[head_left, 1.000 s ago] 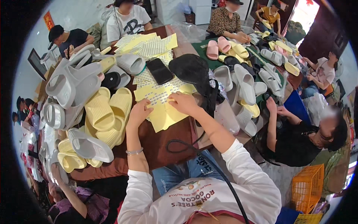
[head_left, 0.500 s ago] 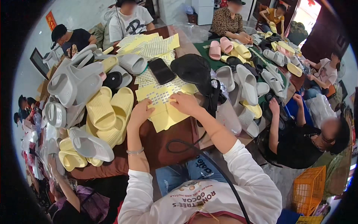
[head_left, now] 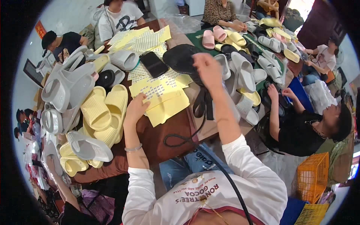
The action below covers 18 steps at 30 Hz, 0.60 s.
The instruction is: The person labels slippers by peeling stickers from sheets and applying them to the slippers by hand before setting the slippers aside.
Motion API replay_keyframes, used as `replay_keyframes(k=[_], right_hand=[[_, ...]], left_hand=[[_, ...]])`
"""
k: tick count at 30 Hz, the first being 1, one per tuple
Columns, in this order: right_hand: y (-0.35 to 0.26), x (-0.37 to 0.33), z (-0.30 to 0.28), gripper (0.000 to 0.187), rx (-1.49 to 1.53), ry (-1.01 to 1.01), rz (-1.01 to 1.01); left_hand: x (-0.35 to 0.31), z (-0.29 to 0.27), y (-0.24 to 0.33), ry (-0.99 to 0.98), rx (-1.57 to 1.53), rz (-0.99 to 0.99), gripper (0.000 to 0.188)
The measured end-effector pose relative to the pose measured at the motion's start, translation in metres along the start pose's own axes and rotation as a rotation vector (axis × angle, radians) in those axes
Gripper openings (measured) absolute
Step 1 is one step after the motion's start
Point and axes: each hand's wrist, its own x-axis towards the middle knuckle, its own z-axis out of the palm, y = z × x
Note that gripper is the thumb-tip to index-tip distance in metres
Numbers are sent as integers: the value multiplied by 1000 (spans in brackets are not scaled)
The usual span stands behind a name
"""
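Yellow sheets of small printed stickers lie in a loose stack on the brown table in front of me. My left hand rests at the stack's left edge, thumb and fingers apart, fingertips touching the top sheet. My right hand is raised off the sheets, beside a black fabric item with a strap that looks like a bag or cap. Its fingers are bent and slightly blurred; whether they touch the black item I cannot tell. A black phone lies on the sheets, left of the black item.
Grey and yellow slippers are heaped on my left. More grey slippers lie on the right, with pink slippers farther back. A black cable crosses my lap. Co-workers sit around; an orange crate stands at the lower right.
My right hand has left the sticker sheets and moved up and right to the black fabric item. My left hand stays at the sheets' left edge. The whole view has shifted slightly.
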Motion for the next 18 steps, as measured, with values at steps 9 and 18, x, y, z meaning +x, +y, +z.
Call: replay_keyframes(k=[9,18], right_hand=[[180,-13,-170,49,-1017,545,541],[252,-23,-280,31,-837,93,-119]], left_hand=[[-14,-2,-19,43,68,17,33],[9,12,8,40,13,95,32]])
